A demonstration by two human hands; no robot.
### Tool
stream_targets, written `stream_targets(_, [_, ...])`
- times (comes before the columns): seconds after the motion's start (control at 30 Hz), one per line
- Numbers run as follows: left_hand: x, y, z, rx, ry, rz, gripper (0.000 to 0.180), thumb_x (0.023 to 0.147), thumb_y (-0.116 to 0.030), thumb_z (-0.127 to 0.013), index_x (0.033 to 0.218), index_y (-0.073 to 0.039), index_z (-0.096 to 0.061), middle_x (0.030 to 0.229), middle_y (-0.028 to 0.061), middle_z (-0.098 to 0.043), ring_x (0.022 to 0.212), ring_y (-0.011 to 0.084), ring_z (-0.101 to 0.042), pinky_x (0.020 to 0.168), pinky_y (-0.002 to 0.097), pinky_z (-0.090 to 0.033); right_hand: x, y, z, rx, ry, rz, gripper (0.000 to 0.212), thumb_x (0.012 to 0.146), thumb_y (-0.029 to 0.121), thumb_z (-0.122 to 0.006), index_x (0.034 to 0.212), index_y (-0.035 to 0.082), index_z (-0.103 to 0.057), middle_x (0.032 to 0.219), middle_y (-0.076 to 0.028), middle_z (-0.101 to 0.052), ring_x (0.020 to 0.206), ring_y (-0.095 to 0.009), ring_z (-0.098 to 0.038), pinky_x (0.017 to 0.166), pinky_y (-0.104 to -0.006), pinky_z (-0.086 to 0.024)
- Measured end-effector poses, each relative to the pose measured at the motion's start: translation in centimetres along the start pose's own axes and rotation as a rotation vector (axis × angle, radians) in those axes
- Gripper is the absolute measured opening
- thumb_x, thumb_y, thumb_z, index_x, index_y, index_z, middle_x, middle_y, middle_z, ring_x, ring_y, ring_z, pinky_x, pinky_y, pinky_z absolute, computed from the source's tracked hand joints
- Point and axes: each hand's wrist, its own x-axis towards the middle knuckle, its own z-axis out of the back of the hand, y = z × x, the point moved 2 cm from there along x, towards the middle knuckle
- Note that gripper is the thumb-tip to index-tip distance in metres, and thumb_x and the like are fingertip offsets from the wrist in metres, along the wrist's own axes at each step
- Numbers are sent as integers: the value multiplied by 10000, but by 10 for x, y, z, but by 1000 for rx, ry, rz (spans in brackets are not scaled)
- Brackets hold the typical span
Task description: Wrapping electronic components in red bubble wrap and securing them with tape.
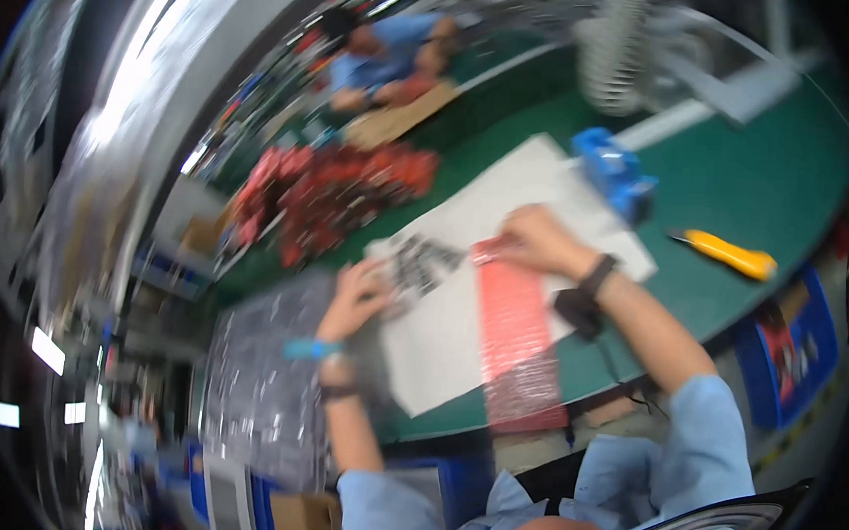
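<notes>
My right hand point(539, 240) is closed on the top end of a pink bubble-wrap bag point(516, 318). The long bag hangs down toward me, its lower end past the table's near edge. To the left, my left hand point(354, 298) is at the edge of a white sheet point(450, 334), beside a group of small dark pieces point(425, 263). Its fingers are bent and smeared by motion, so whether they hold anything is unclear. I wear a blue band on the left wrist and a dark one on the right.
A yellow-handled cutter point(732, 254) lies on the green table point(736, 176) at right, near a blue tape dispenser point(614, 169). A dark object point(579, 311) with a cable sits under my right wrist. Pink bags point(352, 189) pile up ahead; clear-wrapped stock point(271, 363) stands left. A co-worker point(387, 57) sits beyond.
</notes>
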Motion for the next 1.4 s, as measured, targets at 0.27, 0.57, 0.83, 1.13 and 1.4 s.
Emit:
stream_targets(0.27, [66,-92,8,-577,-280,-59,254,879,-247,-672,934,-22,-569,772,63,-664,730,154,-663,663,273,-504,-4,0,-2,236,76,-119,198,730,111,-736,869,6,-642,835,-143,-604,802,-309,-571,753,-382,-451])
stream_targets(0.57, [135,-108,-77,-518,-466,-254,402,787,-345,-751,885,-13,-545,804,123,-578,763,220,-566,672,348,-466,-15,-10,9,-38,19,21,238,742,108,-729,936,-6,-650,927,-162,-605,884,-324,-574,805,-379,-452])
stream_targets(0.83, [119,-93,-82,-570,-193,-212,326,829,-232,-697,1066,-35,-590,997,101,-624,919,209,-588,784,325,-483,2,-4,-3,52,90,-149,398,699,265,-783,1009,71,-626,814,-93,-632,840,-277,-593,892,-414,-376])
stream_targets(1.13, [116,-106,-97,-429,-223,-235,315,777,-167,-725,1061,-48,-656,1031,95,-657,948,247,-562,863,336,-453,-5,-1,-3,34,45,-100,445,718,249,-775,1076,69,-581,904,-93,-628,904,-274,-586,974,-415,-334])
stream_targets(1.4, [119,-98,-107,-413,-229,-284,220,806,-155,-692,993,-40,-702,1028,84,-673,950,260,-562,891,342,-443,-3,3,10,61,205,-161,471,724,243,-769,1126,72,-592,973,-100,-657,930,-271,-610,1035,-463,-320])
